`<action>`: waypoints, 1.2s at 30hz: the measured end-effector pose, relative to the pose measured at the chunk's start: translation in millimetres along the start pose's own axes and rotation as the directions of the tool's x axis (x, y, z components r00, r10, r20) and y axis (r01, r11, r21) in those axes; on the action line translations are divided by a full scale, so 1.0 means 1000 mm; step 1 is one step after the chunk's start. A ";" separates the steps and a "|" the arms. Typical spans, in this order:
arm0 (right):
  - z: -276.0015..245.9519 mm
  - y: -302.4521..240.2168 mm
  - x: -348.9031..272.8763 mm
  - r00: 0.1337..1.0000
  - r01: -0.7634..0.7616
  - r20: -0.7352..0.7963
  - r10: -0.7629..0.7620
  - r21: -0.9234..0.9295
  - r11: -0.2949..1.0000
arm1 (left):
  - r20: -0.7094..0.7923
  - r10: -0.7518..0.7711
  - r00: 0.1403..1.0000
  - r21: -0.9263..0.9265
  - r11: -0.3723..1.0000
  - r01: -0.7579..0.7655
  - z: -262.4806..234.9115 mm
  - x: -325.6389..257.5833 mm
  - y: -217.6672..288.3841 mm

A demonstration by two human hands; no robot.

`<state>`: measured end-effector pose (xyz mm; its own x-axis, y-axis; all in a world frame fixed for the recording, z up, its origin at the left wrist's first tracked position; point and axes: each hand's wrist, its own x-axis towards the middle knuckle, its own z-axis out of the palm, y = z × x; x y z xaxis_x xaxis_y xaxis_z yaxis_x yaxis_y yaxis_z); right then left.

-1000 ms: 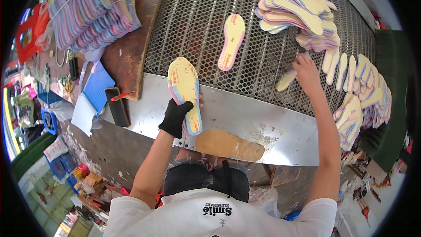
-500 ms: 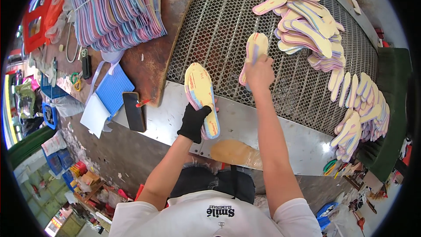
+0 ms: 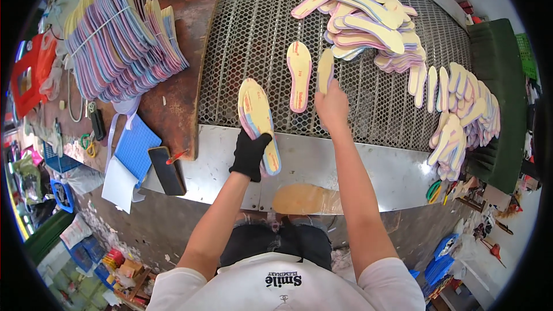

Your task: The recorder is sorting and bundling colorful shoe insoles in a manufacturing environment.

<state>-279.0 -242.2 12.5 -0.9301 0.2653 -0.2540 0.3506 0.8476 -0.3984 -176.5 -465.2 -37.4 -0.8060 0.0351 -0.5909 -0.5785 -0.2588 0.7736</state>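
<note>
My left hand (image 3: pixel 252 152), in a black fingerless glove, grips a small stack of insoles (image 3: pixel 257 109), cream on top with pink and blue edges. The bare right hand (image 3: pixel 332 106) pinches one insole (image 3: pixel 325 70) by its near end, tilted so that it shows narrow, over the metal mesh belt. Just left of it, a single pink-edged insole (image 3: pixel 299 78) lies flat on the mesh. Farther right, a heap of insoles (image 3: pixel 377 20) is piled on the belt, and more insoles (image 3: pixel 466 103) trail down toward the right edge.
Bundled insoles (image 3: pixel 115 40) stand tied on the brown table (image 3: pixel 184 40) at left. A dark phone (image 3: pixel 167 171) with a red-tipped tool rests near a blue pad (image 3: pixel 138 147) and white paper (image 3: pixel 121 184). A metal ledge (image 3: pixel 224 181) borders the mesh belt (image 3: pixel 253 34); a tan insole-shaped piece (image 3: pixel 305 198) lies there.
One insole now lies flat on the mesh where my right hand was. That hand has drawn back nearer and holds another insole on edge. The whole view has shifted slightly.
</note>
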 end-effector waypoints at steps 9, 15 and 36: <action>0.048 -0.032 0.028 0.977 0.020 -0.209 -0.047 -0.131 0.991 | -0.026 -0.025 0.999 -0.052 0.998 0.024 0.013 -0.010 -0.021; 0.062 -0.046 0.039 0.994 0.028 -0.081 -0.069 -0.431 0.902 | 0.058 -0.067 0.996 -0.217 0.973 0.078 0.004 -0.032 0.002; -0.025 0.127 -0.189 0.982 -0.186 0.099 0.160 0.400 0.897 | 0.211 0.193 0.958 0.774 0.565 -0.285 0.119 -0.064 -0.062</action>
<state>-61.5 -172.7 31.8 -0.8467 0.3502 -0.4005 0.5316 0.5272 -0.6629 -104.5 -336.8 -20.6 -0.9104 0.1879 -0.3686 -0.1948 0.5913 0.7826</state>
